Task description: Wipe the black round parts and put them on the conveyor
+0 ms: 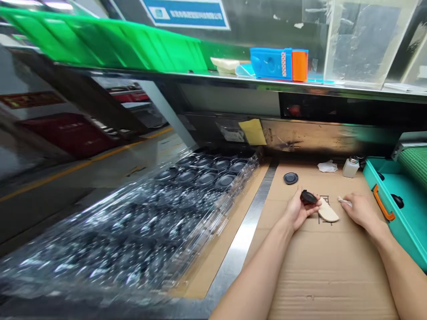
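Note:
My left hand (294, 210) is closed around a round black plastic part (308, 197), holding it tilted above the cardboard (310, 271). Beside those fingers lies a cream-coloured flat pad (328, 210) with a curved edge, over dark printed marks. To its right, my right hand (358, 208) pinches a small white piece (344, 202) that looks like cloth or tissue. A second black round part (290, 178) rests on the cardboard beyond my left hand.
At left, clear plastic trays (187, 218) hold many black round parts. A teal bin (408, 222) with an orange handle stands right, near a white dispenser bottle (351, 167) and crumpled white tissue (327, 166). A shelf overhead carries a green bin (116, 44) and a blue box (271, 63).

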A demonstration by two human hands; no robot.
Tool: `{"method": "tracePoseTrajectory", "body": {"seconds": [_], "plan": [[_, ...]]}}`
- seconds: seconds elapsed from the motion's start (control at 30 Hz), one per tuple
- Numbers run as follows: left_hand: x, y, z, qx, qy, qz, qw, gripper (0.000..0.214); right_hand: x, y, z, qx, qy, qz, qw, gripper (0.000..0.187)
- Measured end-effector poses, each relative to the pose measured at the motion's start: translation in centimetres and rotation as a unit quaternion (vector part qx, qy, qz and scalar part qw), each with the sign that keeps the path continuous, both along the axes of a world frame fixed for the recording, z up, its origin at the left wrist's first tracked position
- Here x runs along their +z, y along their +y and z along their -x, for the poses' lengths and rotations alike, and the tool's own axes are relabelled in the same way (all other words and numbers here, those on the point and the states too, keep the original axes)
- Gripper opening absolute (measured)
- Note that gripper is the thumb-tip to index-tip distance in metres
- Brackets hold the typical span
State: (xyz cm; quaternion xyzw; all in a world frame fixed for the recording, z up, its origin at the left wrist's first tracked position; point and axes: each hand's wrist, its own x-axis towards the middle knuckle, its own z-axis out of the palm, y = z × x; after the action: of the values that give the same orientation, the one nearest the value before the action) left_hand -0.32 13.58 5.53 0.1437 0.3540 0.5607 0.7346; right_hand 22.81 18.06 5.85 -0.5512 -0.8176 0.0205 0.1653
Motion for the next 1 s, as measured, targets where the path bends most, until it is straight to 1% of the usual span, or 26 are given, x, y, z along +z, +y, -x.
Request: {"method": "tracePoseTrajectory", "body": {"seconds": [0.03, 0.07, 0.1, 0.17, 0.27, 0.33, 0.37, 0.43, 0.5, 0.57, 0.63, 0.7, 0.83, 0.9, 0.97, 1.0], "plan": [[-0.2, -0.2, -0.9, -0.015, 0.023, -0.018, 0.999, 0.056, 0.0, 0.2, -0.1, 0.01, 0.018, 0.007, 1.0, 0.026], [-0.4, -0.6, -1.9, -0.037, 0.038, -0.036, 0.998, 0.056, 0.1, 0.4, -0.2, 0.015, 0.047, -0.002, 0.999, 0.027], [-0.6, -0.9, -2.9, -0.062, 0.048, -0.052, 0.996, 0.056, 0.3, 0.7, -0.1, 0.012, 0.078, -0.025, 0.997, 0.029], [-1.0, -1.6, -4.6, -0.109, 0.061, -0.075, 0.989, 0.056, 1.2, 1.8, -0.1, -0.019, 0.121, -0.079, 0.989, 0.032], [-1.1, -2.2, -5.6, -0.138, 0.053, -0.081, 0.986, 0.055, 3.8, 4.8, -0.8, -0.097, 0.124, -0.127, 0.979, 0.033], [-0.9, -2.2, -5.3, -0.141, 0.023, -0.071, 0.987, 0.055, 6.0, 7.3, -1.5, -0.141, 0.083, -0.129, 0.978, 0.035], [-0.8, -2.1, -4.9, -0.142, 0.004, -0.064, 0.988, 0.055, 7.1, 8.5, -1.8, -0.152, 0.049, -0.123, 0.98, 0.036], [-0.7, -1.8, -4.2, -0.15, -0.031, -0.049, 0.987, 0.056, 9.1, 10.7, -2.2, -0.147, -0.018, -0.105, 0.983, 0.037], [-0.6, -1.6, -3.7, -0.16, -0.056, -0.035, 0.985, 0.056, 10.4, 12.5, -2.4, -0.116, -0.064, -0.081, 0.988, 0.033], [-0.6, -1.4, -3.4, -0.161, -0.075, -0.03, 0.984, 0.054, 11.2, 13.7, -2.4, -0.079, -0.089, -0.052, 0.991, 0.028], [-0.7, -1.2, -3.2, -0.149, -0.091, -0.032, 0.984, 0.05, 11.5, 14.5, -2.3, -0.053, -0.111, -0.026, 0.992, 0.026], [-0.8, -0.8, -3.0, -0.131, -0.106, -0.032, 0.985, 0.046, 11.8, 14.9, -2.3, -0.047, -0.123, -0.017, 0.991, 0.027], [-0.8, -0.2, -2.4, -0.101, -0.116, -0.027, 0.988, 0.049, 12.4, 14.7, -2.3, -0.079, -0.109, -0.014, 0.991, 0.029], [-0.6, -0.1, -2.1, -0.091, -0.106, -0.027, 0.99, 0.054, 12.4, 13.6, -2.0, -0.097, -0.057, -0.049, 0.992, 0.028], [-0.3, -0.2, -1.9, -0.092, -0.092, -0.027, 0.991, 0.058, 11.7, 11.7, -1.4, -0.098, 0.04, -0.077, 0.991, 0.03], [-0.2, -0.2, -1.8, -0.093, -0.085, -0.03, 0.992, 0.058, 11.1, 10.5, -0.9, -0.086, 0.099, -0.072, 0.989, 0.032]]}}
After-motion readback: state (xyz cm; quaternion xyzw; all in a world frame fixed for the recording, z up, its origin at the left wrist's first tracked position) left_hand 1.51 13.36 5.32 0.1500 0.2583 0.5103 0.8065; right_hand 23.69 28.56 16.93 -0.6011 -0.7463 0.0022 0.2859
